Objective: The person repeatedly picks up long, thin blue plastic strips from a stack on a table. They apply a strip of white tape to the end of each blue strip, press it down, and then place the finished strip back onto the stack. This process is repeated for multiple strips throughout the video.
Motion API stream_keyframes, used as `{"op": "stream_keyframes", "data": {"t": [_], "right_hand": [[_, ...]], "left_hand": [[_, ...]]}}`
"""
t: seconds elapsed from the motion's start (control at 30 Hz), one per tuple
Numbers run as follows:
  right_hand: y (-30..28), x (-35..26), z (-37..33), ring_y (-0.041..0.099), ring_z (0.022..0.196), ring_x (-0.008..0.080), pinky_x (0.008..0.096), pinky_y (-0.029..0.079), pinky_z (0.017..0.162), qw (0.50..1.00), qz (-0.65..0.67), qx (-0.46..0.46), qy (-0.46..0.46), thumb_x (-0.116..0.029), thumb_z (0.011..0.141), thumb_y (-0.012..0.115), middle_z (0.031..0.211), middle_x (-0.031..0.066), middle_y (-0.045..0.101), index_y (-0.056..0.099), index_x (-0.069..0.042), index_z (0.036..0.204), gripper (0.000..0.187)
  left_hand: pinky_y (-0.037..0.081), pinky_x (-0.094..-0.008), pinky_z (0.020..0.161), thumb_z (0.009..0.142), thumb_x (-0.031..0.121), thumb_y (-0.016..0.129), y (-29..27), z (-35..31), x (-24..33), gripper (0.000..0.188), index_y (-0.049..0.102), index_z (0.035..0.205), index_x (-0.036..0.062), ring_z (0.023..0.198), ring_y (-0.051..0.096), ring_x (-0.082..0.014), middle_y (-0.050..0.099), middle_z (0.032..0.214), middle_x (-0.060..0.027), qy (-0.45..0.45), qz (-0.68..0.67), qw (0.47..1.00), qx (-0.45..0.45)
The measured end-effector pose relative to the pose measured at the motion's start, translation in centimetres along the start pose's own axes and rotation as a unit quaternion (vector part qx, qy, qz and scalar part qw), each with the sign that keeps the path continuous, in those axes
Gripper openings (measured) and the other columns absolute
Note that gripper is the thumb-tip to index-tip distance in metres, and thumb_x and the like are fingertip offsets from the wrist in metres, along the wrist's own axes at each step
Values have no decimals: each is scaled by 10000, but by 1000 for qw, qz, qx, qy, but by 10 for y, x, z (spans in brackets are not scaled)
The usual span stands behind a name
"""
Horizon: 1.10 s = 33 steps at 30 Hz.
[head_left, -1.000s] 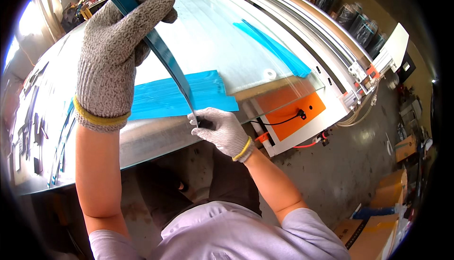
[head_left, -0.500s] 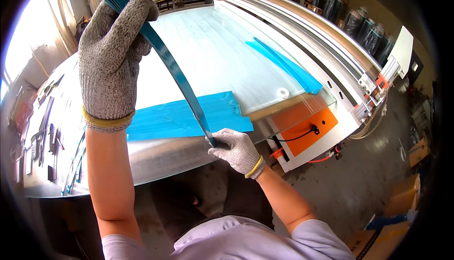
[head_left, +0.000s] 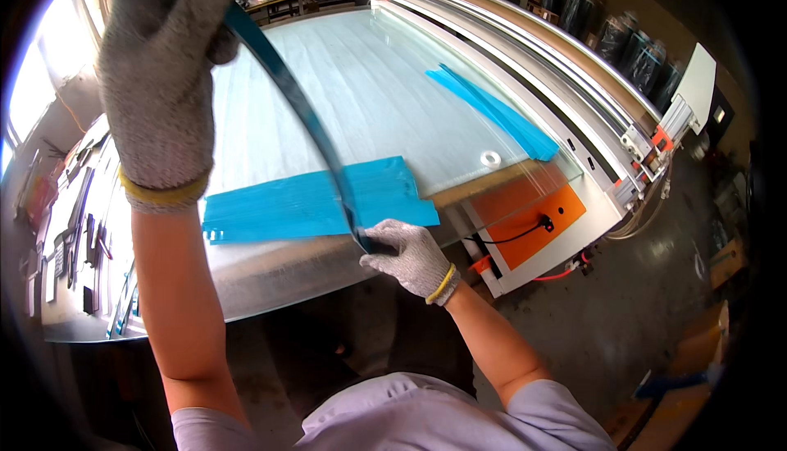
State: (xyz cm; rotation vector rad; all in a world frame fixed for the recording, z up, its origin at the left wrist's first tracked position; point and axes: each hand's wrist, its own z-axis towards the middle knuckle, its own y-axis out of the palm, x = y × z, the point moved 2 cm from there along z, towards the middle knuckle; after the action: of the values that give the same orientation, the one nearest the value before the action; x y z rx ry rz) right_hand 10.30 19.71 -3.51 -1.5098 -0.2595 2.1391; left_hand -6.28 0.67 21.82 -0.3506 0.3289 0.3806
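Observation:
A long, thin dark-blue strip (head_left: 297,105) stretches slantwise between my two gloved hands, bowing a little. Its upper part is gripped in my left hand (head_left: 160,82), raised high at the upper left in a grey knit glove with a yellow cuff. The strip's top end runs out of the picture. Down at the near edge of the glass-topped table, my right hand (head_left: 410,261), gloved alike, pinches the lower end between thumb and fingers. Beneath the strip lies a flat batch of bright blue strips (head_left: 279,205) on the table.
Another bundle of blue strips (head_left: 500,119) lies at the right of the glass table (head_left: 328,57), near a small white ring (head_left: 490,159). A long machine rail (head_left: 525,57) borders the right side. Dark pieces and tools (head_left: 82,230) lie at the left. Cardboard (head_left: 697,361) is on the floor.
My left hand has moved up and to the left with the strip's upper part. My right hand stays nearly in place, holding the lower end.

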Motion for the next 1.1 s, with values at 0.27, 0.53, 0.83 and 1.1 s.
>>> {"op": "stream_keyframes", "data": {"t": [0.27,0.53,0.83,1.1], "right_hand": [[3,11,-2,688,923,169,296,572,844,999,46,-1,3,-45,853,805,1031,100,685,702,19,1162,332],[1,10,-3,695,975,143,288,609,885,998,54,-8,42,20,867,770,1093,77,680,709,17,1186,325],[-12,0,-6,699,931,210,329,581,814,1000,-27,6,1,-39,851,797,1058,121,698,717,14,1147,312],[-36,-6,-52,616,991,339,452,514,900,937,-346,38,-37,-143,758,820,1034,113,644,694,-64,1159,428]], "left_hand": [[603,-314,892,951,50,673,-7,-6,-18,421,626,1358,150,1093,682,-236,677,1254,-115,-21,-15,999,-20],[500,-137,493,1006,263,668,26,14,3,643,415,1487,-80,605,583,-53,642,823,-15,-195,-508,828,135],[570,-265,808,1022,186,634,-18,-61,-30,387,604,1385,57,1001,673,-143,684,1224,-86,-135,-185,973,27],[470,-251,710,993,-24,571,-106,-242,1,238,679,1197,31,794,575,-119,637,1022,-49,-629,-306,705,-121]]}}
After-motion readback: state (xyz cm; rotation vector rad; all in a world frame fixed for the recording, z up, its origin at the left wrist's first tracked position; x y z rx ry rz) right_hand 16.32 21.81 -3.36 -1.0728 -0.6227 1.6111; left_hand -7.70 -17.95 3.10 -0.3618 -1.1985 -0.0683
